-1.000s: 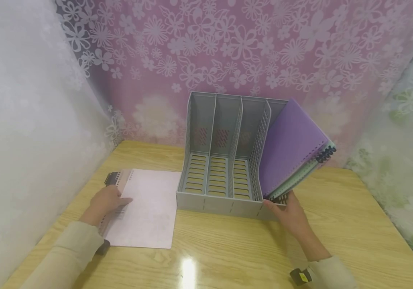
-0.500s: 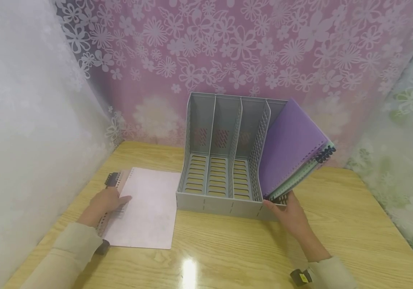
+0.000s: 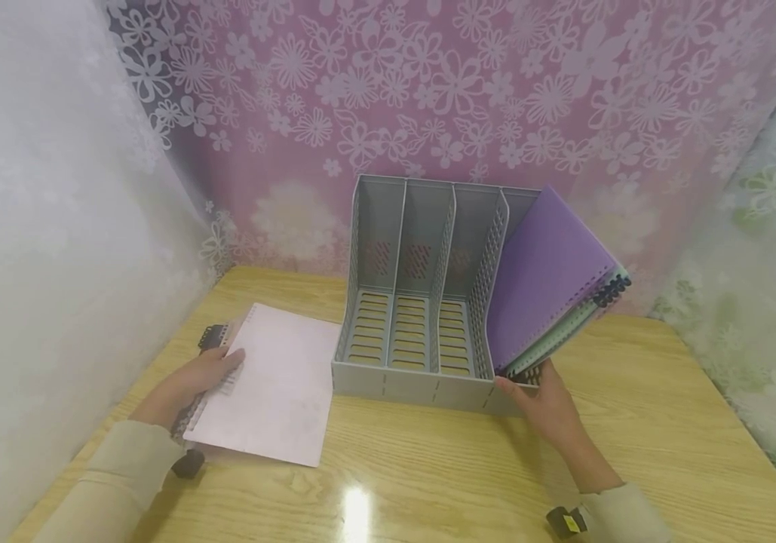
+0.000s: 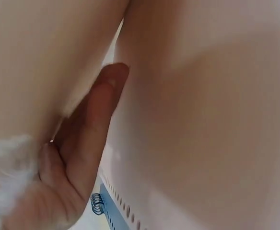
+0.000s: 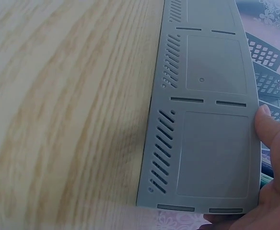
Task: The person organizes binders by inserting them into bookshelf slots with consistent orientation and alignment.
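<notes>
A pale pink notebook (image 3: 279, 385) with a punched left edge lies on the table at left, its left side tilted up. My left hand (image 3: 207, 369) grips that edge, thumb on top and the other fingers out of sight beneath. In the left wrist view the hand (image 4: 82, 143) lies between two blurred pale surfaces. At the right, my right hand (image 3: 547, 403) holds the front right corner of a grey file rack (image 3: 415, 385). In the right wrist view its thumb rests over the rim of the rack (image 5: 212, 153). Purple and green ring-bound notebooks (image 3: 550, 271) lean in the rightmost slot.
Under the pink notebook's left side, a dark ring binding (image 3: 211, 337) shows. Three slots of the rack show their slotted floors. The wooden table (image 3: 428, 475) meets a flowered pink curtain (image 3: 388, 90) behind and pale cloth on both sides.
My left hand has shifted slightly up along the pink notebook, whose left side has risen and turned a little. The right hand and the rack stay put.
</notes>
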Demonstrator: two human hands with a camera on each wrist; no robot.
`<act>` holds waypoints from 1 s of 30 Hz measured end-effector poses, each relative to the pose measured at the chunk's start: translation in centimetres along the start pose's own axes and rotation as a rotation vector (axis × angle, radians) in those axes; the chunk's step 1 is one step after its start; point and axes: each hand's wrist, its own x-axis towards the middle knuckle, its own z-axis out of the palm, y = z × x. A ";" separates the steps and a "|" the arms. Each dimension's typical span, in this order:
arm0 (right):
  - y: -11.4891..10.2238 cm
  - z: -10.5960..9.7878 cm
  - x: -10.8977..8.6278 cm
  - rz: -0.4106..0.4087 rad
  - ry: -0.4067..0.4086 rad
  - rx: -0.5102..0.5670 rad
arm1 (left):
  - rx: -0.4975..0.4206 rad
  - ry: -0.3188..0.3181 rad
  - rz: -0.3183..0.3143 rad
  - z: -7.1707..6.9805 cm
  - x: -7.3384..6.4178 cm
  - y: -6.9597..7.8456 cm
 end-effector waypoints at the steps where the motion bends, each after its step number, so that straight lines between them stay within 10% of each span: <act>1: 0.0 0.0 0.0 0.005 0.000 -0.004 | -0.043 -0.013 -0.002 0.0 0.0 0.0; 12: 0.3 0.0 0.1 0.024 -0.005 -0.033 | -0.337 -0.190 0.028 -0.3 0.3 -1.0; 30: 0.1 -0.3 0.5 0.050 -0.021 -0.052 | -0.334 -0.163 0.040 -0.4 -0.3 -0.7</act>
